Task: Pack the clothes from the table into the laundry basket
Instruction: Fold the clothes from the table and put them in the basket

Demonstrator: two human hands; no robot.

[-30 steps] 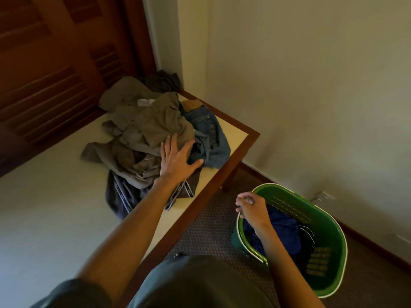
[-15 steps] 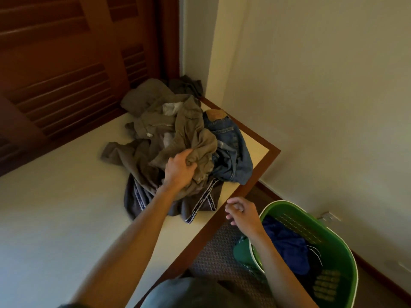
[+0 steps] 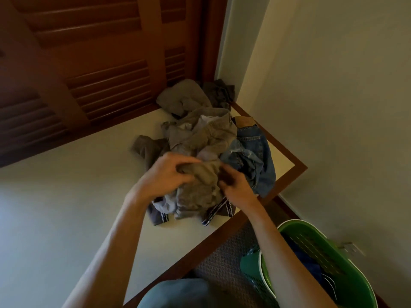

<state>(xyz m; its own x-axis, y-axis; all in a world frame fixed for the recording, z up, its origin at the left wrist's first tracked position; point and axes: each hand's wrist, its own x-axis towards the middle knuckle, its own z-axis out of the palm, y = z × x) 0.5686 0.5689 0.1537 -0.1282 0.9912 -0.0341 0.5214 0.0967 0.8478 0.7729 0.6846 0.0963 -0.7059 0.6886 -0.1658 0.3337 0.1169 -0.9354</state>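
Now both hands [image 3: 198,178] on khaki garment [image 3: 200,187] near table edge [image 3: 222,232]

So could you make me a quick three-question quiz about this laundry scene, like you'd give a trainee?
1. True or false: both the left hand and the right hand have a grip on the grey-brown garment.
2. Which side of the person does the green laundry basket stand on: A) left, B) right?
3. What blue garment lies at the table corner, beside the grey pile?

Key: 1. True. 2. B, on the floor, with blue cloth already inside. 3. The denim jeans.
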